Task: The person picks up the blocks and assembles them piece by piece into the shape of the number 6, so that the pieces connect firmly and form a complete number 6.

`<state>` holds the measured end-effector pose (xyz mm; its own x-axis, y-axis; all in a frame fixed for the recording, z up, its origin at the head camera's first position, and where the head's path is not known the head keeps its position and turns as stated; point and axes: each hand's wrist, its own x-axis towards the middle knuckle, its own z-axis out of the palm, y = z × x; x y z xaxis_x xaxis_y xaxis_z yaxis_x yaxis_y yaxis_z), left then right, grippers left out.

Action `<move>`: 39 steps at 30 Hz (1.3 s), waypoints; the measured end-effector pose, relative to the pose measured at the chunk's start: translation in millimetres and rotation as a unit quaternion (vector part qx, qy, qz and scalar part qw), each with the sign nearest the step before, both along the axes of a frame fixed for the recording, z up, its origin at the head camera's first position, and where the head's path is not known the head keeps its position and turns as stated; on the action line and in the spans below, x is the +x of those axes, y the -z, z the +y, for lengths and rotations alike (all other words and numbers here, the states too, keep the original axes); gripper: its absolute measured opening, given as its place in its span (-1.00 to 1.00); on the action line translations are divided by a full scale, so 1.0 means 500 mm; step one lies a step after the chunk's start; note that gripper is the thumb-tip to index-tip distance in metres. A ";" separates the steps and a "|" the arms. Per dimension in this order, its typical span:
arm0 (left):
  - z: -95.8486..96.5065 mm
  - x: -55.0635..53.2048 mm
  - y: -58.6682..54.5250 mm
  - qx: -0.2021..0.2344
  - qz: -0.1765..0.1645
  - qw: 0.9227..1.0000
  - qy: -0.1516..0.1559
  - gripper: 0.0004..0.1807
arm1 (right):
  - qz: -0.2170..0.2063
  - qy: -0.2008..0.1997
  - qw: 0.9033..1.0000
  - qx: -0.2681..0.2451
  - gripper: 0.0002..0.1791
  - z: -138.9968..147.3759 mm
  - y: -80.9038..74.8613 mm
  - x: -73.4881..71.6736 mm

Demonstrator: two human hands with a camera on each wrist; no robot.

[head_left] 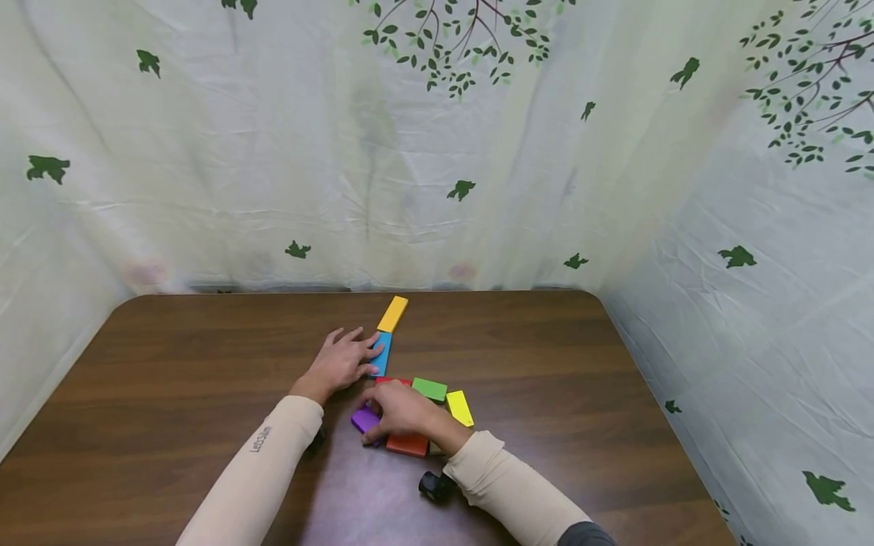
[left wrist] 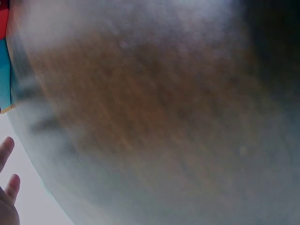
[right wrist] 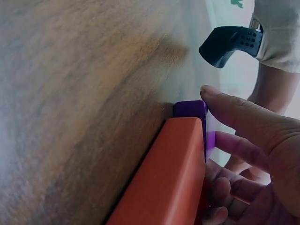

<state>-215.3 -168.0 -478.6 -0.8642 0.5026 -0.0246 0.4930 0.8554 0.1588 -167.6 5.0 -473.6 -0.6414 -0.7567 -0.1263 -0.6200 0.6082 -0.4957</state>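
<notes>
My left hand (head_left: 337,364) lies with spread fingers at a flat blue block (head_left: 384,353), its fingertips touching it. Beyond, a yellow-orange block (head_left: 393,314) meets the blue one end to end. With thumb and index finger, my right hand (head_left: 410,409) pinches a purple block (head_left: 365,420). In the right wrist view that purple block (right wrist: 190,108) stands against the end of an orange-red block (right wrist: 164,173). Partly under the right hand is a red block (head_left: 394,380); a green block (head_left: 429,390) and a yellow block (head_left: 460,409) continue to the right.
A pale block beside the orange-red one is mostly hidden by the right wrist. The blocks lie on a brown wooden table (head_left: 205,364). White curtains with leaf prints (head_left: 287,152) hang behind and beside it. A black wrist device (head_left: 434,486) sits under the right forearm.
</notes>
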 end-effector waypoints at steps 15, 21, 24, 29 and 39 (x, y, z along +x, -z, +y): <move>-0.002 0.001 0.003 0.010 0.000 1.000 -0.003 -0.41 | -0.007 -0.047 0.997 -0.061 -0.56 0.046 -0.018 -0.004; 0.000 0.001 0.003 0.006 -0.007 1.000 -0.004 -0.40 | -0.042 -0.053 0.995 -0.072 -0.59 0.081 -0.026 -0.008; 0.001 0.001 0.001 0.005 -0.009 1.000 -0.005 -0.40 | -0.051 -0.051 0.995 -0.070 -0.62 0.094 -0.034 -0.007; 0.004 0.001 -0.001 0.002 -0.010 1.000 -0.008 -0.39 | -0.044 -0.055 0.995 -0.063 -0.66 0.114 -0.036 -0.003; 0.005 0.004 -0.005 -0.003 -0.008 1.000 -0.009 -0.40 | -0.056 -0.046 0.996 -0.058 -0.68 0.143 -0.019 0.014</move>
<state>-213.2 -165.6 -476.1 -0.8724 0.4870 -0.0416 0.4751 0.8649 0.1619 -160.8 76.8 -464.0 -0.5556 -0.8252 -0.1016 -0.6077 0.4864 -0.6278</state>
